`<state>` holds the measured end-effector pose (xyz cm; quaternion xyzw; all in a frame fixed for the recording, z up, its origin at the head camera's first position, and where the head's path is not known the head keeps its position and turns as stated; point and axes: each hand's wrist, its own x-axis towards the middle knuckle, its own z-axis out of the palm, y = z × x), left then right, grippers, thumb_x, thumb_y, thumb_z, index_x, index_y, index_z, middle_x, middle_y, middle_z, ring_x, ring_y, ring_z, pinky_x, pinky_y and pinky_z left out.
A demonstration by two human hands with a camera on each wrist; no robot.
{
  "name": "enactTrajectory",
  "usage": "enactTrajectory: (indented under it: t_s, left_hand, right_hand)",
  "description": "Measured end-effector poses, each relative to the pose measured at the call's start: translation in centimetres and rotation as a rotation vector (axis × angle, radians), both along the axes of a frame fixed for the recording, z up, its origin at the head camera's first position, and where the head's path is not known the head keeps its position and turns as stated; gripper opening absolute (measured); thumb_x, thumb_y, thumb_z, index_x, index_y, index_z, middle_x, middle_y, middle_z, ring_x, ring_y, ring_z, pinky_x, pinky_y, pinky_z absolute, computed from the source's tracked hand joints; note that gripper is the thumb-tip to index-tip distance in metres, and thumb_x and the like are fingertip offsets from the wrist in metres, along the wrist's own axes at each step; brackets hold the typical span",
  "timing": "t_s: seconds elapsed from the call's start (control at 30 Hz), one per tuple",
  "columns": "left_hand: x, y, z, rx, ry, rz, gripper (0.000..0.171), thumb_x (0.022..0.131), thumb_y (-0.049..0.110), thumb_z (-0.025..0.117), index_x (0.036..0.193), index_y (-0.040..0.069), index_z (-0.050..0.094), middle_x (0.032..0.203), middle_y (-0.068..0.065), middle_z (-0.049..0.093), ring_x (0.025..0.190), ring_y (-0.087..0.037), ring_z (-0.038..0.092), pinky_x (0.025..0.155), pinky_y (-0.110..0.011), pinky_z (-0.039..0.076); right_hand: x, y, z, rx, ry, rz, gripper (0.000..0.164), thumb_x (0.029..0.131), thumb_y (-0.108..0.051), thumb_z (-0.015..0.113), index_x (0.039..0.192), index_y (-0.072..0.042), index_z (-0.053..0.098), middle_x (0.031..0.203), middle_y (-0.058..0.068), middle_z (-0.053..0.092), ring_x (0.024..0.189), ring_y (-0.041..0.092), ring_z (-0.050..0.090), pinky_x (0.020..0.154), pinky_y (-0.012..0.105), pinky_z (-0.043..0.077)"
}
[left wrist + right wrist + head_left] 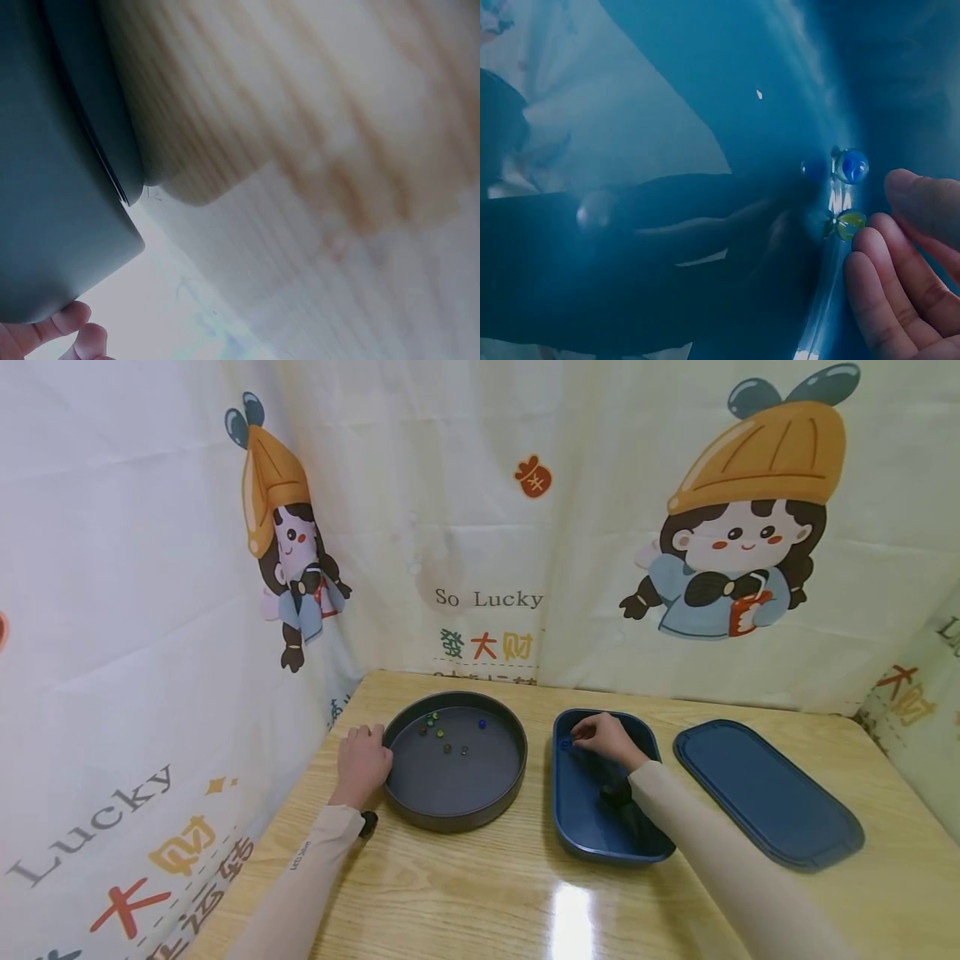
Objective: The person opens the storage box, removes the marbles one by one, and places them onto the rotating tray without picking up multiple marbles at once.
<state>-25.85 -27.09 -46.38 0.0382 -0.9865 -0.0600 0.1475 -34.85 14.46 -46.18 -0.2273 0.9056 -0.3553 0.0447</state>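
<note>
A dark round pan point(455, 785) stands on the table with several small marbles in it, among them a blue marble point(482, 724). My left hand point(363, 764) holds the pan at its left rim; fingertips point(73, 318) show against its edge in the left wrist view. Inside a deep blue rectangular box point(567, 835) is my right hand point(606, 739). Its fingertips are right at a yellow-green glass marble point(850, 224) lying along the box's inner edge, while the thumb stands apart from them. Close by sits another blue marble point(852, 166).
To the right of the box lies a flat blue lid point(772, 797) with rounded corners. All stand on a light wooden table point(465, 893). A printed cloth point(480, 527) hangs along the table's back and left sides.
</note>
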Motion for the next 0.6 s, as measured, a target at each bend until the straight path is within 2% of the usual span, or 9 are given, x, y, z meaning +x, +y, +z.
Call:
enactTrajectory:
  t_s: [0.33,0.6]
  left_hand:
    - [0.06,0.06,0.04,0.018,0.024,-0.006,0.030,0.085,0.013,0.054,0.112,0.000,0.057,0.093,-0.019,0.057,0.083,-0.034,0.050,0.072,-0.045,0.042]
    - [-0.06,-0.13,-0.14,0.015,0.041,-0.011,0.029,0.084,0.012,0.055,0.110,-0.001,0.057,0.091,-0.020,0.057,0.082,-0.035,0.050,0.072,-0.046,0.042]
  right_hand:
    - [-0.26,-0.32,-0.20,-0.009,-0.003,-0.034,0.016,0.081,-0.004,0.069,0.094,0.004,0.070,0.088,0.017,0.071,0.079,0.024,0.067,0.071,0.036,0.054]
    - [-0.37,-0.38,-0.38,0.013,0.032,-0.041,0.015,0.081,-0.002,0.068,0.093,0.005,0.070,0.088,0.018,0.070,0.079,0.026,0.067,0.070,0.036,0.054]
